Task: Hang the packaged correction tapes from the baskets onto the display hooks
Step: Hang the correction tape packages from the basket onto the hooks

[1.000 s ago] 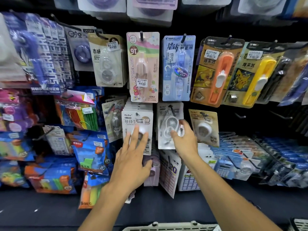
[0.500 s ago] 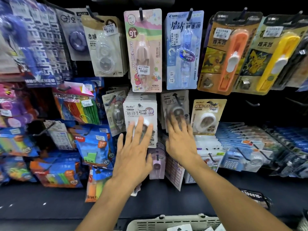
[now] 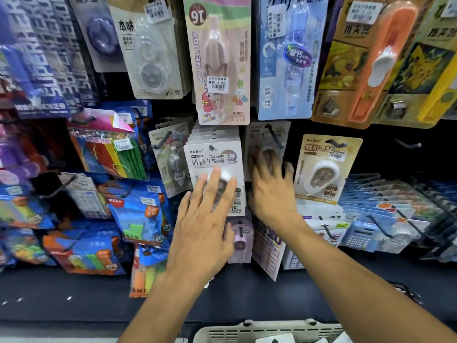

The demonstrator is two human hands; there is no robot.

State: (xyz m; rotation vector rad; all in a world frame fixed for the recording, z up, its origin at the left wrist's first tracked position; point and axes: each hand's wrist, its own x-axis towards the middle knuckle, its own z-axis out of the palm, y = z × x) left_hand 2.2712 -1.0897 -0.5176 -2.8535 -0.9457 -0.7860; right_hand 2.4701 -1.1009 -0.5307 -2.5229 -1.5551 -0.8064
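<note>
Two flat, spread hands: left hand (image 3: 202, 219) presses the stacked white tape packs (image 3: 214, 159), right hand (image 3: 270, 191) presses one pack (image 3: 267, 137) beside.

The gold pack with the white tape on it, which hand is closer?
Right. The right hand is just left of the gold pack; the left hand presses the white BoBo pack, farther left.

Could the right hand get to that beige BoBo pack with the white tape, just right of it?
Probably yes. The right hand lies flat on the neighbouring pack, and the beige BoBo pack hangs just beside it with nothing in front.
</note>
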